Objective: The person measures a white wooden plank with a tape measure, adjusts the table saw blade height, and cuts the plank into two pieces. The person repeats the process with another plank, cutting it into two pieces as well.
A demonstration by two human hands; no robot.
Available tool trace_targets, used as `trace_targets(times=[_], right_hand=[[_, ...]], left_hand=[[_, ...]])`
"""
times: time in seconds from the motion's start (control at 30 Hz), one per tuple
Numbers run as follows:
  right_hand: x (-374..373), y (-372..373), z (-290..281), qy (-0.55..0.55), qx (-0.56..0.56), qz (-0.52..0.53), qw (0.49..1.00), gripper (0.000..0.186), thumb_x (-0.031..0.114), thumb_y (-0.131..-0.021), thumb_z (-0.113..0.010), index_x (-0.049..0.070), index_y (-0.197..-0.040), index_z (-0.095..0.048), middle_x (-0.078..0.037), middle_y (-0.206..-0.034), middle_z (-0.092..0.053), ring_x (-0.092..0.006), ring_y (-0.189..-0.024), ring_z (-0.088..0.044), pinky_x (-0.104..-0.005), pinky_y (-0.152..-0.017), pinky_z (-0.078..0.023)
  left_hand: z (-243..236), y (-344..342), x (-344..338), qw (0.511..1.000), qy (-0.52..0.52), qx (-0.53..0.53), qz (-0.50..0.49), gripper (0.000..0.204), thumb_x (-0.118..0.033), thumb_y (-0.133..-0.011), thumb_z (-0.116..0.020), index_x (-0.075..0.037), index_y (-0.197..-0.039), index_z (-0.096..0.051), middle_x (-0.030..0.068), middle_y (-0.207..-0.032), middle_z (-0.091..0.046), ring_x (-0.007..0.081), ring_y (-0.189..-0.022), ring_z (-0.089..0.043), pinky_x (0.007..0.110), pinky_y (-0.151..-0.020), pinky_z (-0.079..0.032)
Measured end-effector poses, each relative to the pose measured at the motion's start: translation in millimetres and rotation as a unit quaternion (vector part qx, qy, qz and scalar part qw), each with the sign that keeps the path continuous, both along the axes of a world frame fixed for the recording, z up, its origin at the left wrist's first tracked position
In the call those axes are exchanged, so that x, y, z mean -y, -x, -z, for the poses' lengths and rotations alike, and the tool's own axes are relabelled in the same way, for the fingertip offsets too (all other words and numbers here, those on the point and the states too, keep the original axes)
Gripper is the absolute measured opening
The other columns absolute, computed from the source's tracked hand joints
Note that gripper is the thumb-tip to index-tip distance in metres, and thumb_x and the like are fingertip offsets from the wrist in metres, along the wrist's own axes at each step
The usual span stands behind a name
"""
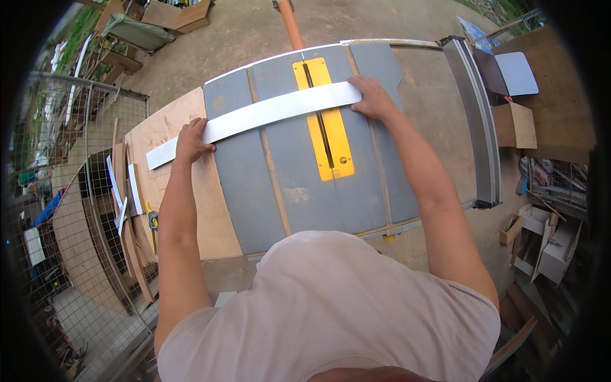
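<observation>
Quantities: one white strip (273,116); two hands, both on it; one saw table (245,184); one yellow insert plate (335,143) with one dark slot; two dusty grooves in the grey top, one on each side of the plate.

Grip: the left hand (191,141), left of centre in the frame, is closed over the strip toward its left end, fingers at the far edge and thumb at the near edge. The right hand (374,99), upper right of centre, grips the strip's right end, also with fingers and thumb at opposite edges.

Surface and room: the table top is grey. A plywood panel (213,210) adjoins it at left of frame; a grey rail (471,121) stands at right of frame. An orange pipe (291,25) meets the far edge at top centre. The concrete floor (229,32) shows beyond. A wire mesh fence (88,127) occupies the left of the frame — white-faced boards (560,248) lie at lower right.

Orientation: the strip spans the upper middle of the frame, over both plywood and table. Its long axis rises from the left end, lower in the frame, to the right end — crossing the slot, which runs roughly top to bottom.
</observation>
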State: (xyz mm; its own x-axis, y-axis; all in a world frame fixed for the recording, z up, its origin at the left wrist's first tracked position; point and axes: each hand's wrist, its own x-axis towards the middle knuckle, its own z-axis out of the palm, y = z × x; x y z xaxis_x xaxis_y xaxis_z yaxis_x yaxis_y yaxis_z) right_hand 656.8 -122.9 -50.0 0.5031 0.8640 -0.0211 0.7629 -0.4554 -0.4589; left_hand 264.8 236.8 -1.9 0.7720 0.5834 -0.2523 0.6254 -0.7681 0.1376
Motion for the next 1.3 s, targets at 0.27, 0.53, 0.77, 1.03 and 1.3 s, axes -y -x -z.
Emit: trace_targets(times=[0.27,0.53,0.77,1.03,1.3], right_hand=[[1,1,-6,0.015,-0.002,-0.006,1.000,0.077,0.016,-0.072,-0.087,0.010,-0.144,-0.057,-0.013,-0.148,-0.057,-0.0351,-0.137,-0.051,-0.0426,-0.118,-0.042],[8,7,-9,0.045,0.025,-0.010,0.999,0.077,0.019,-0.074,-0.088,0.010,-0.145,-0.057,-0.014,-0.152,-0.054,-0.0347,-0.140,-0.049,-0.0437,-0.121,-0.039],[3,6,-5,0.026,0.004,0.006,1.000,0.076,0.016,-0.076,-0.086,0.011,-0.146,-0.057,-0.013,-0.153,-0.053,-0.0349,-0.139,-0.050,-0.0439,-0.119,-0.041],[-19,-12,1,0.025,0.001,0.020,0.999,0.075,0.016,-0.077,-0.085,0.013,-0.147,-0.057,-0.012,-0.153,-0.054,-0.0354,-0.138,-0.051,-0.0434,-0.118,-0.042],[-45,-36,4,0.019,0.012,0.013,1.000,0.076,0.018,-0.078,-0.084,0.014,-0.148,-0.055,-0.012,-0.154,-0.052,-0.0361,-0.139,-0.050,-0.0436,-0.119,-0.042]], left_hand=[[-1,1,-2,0.999,0.022,-0.023,0.005,0.095,-0.019,-0.061,-0.096,-0.013,-0.147,-0.057,0.0096,-0.150,-0.054,0.0339,-0.134,-0.051,0.041,-0.117,-0.044],[0,7,2,0.999,0.030,-0.027,-0.004,0.095,-0.021,-0.062,-0.096,-0.015,-0.148,-0.057,0.0099,-0.145,-0.056,0.0333,-0.132,-0.052,0.041,-0.116,-0.045],[2,7,3,1.000,0.015,-0.025,-0.008,0.096,-0.021,-0.062,-0.097,-0.016,-0.148,-0.056,0.0095,-0.146,-0.056,0.0331,-0.134,-0.051,0.041,-0.117,-0.045],[2,-12,-16,1.000,0.016,-0.018,-0.014,0.094,-0.019,-0.062,-0.096,-0.014,-0.147,-0.056,0.0111,-0.148,-0.055,0.0348,-0.135,-0.050,0.041,-0.117,-0.044],[4,-34,-44,1.000,0.013,-0.018,-0.008,0.094,-0.022,-0.062,-0.096,-0.015,-0.148,-0.056,0.0111,-0.149,-0.055,0.0348,-0.136,-0.050,0.041,-0.117,-0.044]])
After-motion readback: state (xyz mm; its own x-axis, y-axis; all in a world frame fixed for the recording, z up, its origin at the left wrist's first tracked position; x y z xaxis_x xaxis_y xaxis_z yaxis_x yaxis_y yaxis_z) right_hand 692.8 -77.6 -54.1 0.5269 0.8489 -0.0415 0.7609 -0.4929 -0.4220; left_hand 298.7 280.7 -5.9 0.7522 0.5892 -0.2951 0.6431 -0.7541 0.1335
